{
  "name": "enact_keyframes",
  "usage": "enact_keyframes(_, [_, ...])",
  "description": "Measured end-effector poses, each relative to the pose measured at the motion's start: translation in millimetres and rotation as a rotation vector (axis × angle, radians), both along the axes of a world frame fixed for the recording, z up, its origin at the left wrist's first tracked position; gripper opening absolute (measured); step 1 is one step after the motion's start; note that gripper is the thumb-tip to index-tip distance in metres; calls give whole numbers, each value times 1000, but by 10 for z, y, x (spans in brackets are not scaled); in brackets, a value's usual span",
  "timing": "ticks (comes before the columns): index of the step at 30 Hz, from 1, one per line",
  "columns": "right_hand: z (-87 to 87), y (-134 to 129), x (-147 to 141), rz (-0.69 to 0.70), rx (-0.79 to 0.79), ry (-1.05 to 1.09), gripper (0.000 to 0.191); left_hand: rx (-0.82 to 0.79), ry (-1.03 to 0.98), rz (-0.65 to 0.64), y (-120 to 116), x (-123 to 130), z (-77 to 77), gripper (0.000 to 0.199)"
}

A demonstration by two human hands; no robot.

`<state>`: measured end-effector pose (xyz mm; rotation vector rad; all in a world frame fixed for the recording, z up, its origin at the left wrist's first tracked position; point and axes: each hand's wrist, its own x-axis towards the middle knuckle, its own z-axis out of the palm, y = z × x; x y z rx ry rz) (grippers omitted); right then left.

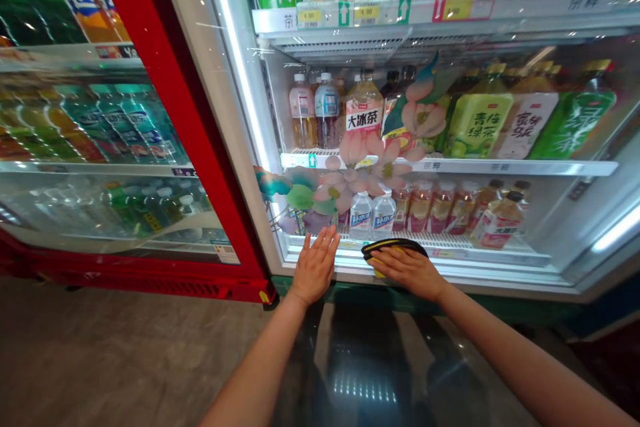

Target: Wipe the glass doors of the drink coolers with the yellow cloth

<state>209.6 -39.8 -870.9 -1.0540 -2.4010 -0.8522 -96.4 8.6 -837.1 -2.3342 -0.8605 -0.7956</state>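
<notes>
Cloth (395, 243), black and yellow, lies under the outstretched, near-together fingers of the right hand (410, 270) against the glass door (345, 190), probably light, soft and (if damp) slippery, best held across its middle. The left hand's (315, 268) fingers are slightly spread.

From here I make out a black-and-yellow cloth (395, 242) at the lower edge of the glass door (453, 278), pink flowers (391, 165) patterning its pane, and a red cooler frame (173, 97).

I see a red-framed glass cooler (175, 117) left of a white-framed glass cooler (217, 70); before the latter, a flat black-and-yellow pad (399, 242) beneath the right hand (406, 270), left hand (316, 267) leftward.
</notes>
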Motion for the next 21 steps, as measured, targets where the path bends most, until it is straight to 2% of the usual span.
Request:
enact_keyframes(3, [227, 13, 92, -143, 138, 104, 61, 1, 1, -35, -13, 171, 10, 76])
enact_keyframes(5, [268, 36, 75, -194, 196, 150, 60, 25, 2, -71, -27, 295, 11, 73])
enact_keyframes(8, [126, -6, 158, -97, 149, 74, 59, 41, 39, -132, -65, 448, -5, 68])
enact_keyframes(10, [23, -85, 339, 23, 75, -30, 57, 26, 71, -159, -93, 517, -20, 67])
enact_keyframes(12, [26, -167, 562, 67, 49, -81, 56, 16, 92, -181, -113, 574, -26, 68])
enact_keyframes(14, [147, -213, 733, -9, 95, -34, 57, 20, 103, -207, -124, 638, -22, 69])
enact_keyframes(17, [354, -204, 784, -202, 189, 114, 62, 25, 91, -221, -128, 772, -12, 71])
enact_keyframes(19, [361, -196, 743, -256, 227, 159, 61, 26, 85, -225, -129, 872, -18, 70])
enact_keyframes(21, [247, -229, 752, -201, 193, 100, 60, 30, 105, -244, -130, 957, -36, 68])
